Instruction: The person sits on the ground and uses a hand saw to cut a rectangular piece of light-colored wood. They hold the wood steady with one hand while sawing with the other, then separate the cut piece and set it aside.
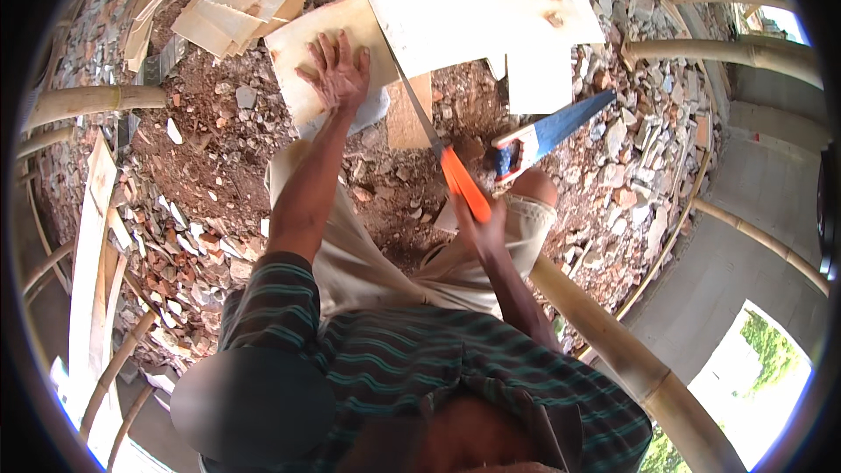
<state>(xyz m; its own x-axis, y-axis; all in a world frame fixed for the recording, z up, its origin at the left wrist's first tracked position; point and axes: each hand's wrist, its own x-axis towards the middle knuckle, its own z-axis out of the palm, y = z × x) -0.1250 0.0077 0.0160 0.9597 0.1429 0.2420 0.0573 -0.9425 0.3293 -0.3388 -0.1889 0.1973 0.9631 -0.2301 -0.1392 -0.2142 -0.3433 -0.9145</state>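
My left hand (337,74) lies flat with fingers spread on the left part of a pale plywood board (473,22). My right hand (482,226) is wrapped round the orange handle of a handsaw (464,186). The saw's thin blade runs up and left from the handle to the line between the board's left part and its bright, overexposed right part. The blade's far end meets the board's upper edge. A second handsaw (565,127), with a blue blade and a blue and white handle, rests to the right of my right hand.
Plywood offcuts (250,0) are stacked at the far left, and a small wood piece (410,118) lies under the board. Broken brick and stone rubble (201,236) covers the ground. Bamboo poles (631,359) stand around me, with a grey wall (753,184) at the right.
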